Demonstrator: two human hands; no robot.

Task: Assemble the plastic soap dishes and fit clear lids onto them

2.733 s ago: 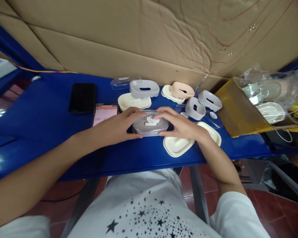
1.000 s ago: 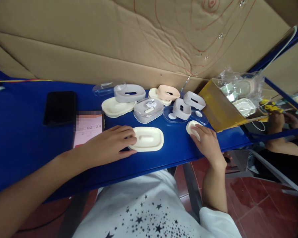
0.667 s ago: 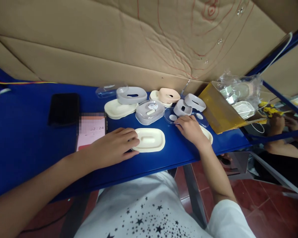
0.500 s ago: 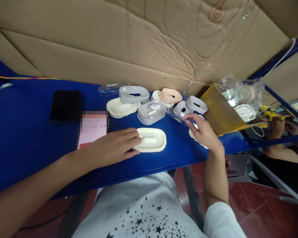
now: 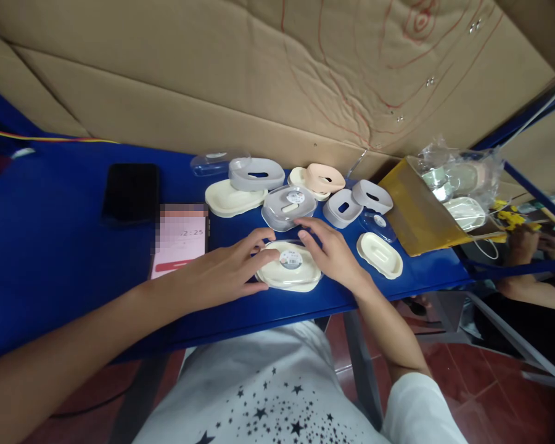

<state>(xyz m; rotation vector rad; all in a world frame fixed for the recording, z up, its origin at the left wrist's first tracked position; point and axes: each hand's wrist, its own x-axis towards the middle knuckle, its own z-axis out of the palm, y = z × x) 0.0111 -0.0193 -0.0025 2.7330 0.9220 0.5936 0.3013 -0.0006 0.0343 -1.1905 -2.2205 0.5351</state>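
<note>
Watching remotely, I see the clear lid (image 5: 290,259) now brought from toward the bench's (image 5: 65,246) right end onto the cream tray (image 5: 303,287) near the front edge, covering it, though whether the left grip (image 5: 237,265) and right grip (image 5: 333,251) clasp or merely touch, I can't tell.

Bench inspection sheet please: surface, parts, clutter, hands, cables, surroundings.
Surface: blue tabletop, glossy, with parts spread along it.
Parts: clear lid with a round sticker over a cream base, seating unclear; lidded grey box behind; uncovered cream dish to the right.
Clutter: black device; phone, screen lit; yellow-brown carton holding plastic-wrapped pieces.
Hands: left hand at the lid's left end; right hand at its right end, grip unclear.
Cables: red-yellow wire at back left; dark cable near the floor.
Surroundings: cardboard panel behind; another person's hands at far right.
</note>
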